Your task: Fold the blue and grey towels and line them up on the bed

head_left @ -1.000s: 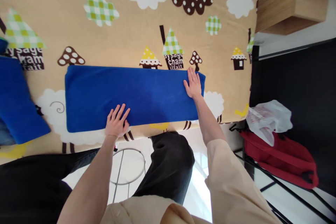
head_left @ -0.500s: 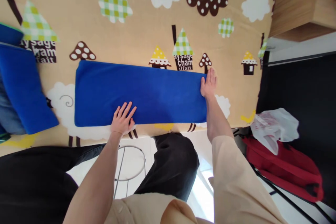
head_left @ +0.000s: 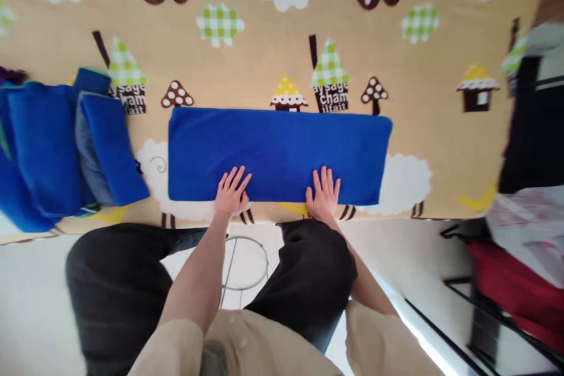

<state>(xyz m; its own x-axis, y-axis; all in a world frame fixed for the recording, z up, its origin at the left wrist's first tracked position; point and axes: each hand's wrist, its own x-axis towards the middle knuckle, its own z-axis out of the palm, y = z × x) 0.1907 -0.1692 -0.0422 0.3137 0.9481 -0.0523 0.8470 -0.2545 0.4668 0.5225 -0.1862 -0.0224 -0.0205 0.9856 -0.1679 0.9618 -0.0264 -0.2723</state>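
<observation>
A long blue cloth [head_left: 277, 150], folded into a flat strip, lies across a tan patterned cover [head_left: 264, 47] printed with clouds, houses and mushrooms. My left hand [head_left: 232, 192] rests flat on the cloth's near edge, fingers spread and open. My right hand [head_left: 323, 194] lies flat on the same near edge a little to the right, fingers stretched out. Both palms press on the cloth and hold nothing.
A pile of folded blue cloths [head_left: 61, 147] sits on the cover at the left. My dark trouser legs [head_left: 308, 270] and a metal stool ring [head_left: 244, 261] are below the cover's front edge. A red bag [head_left: 520, 294] and white plastic bag [head_left: 529, 229] lie at the right.
My right hand has come from the cloth's far right end to its near edge, close to my left hand. The view has shifted left, showing more of the blue pile.
</observation>
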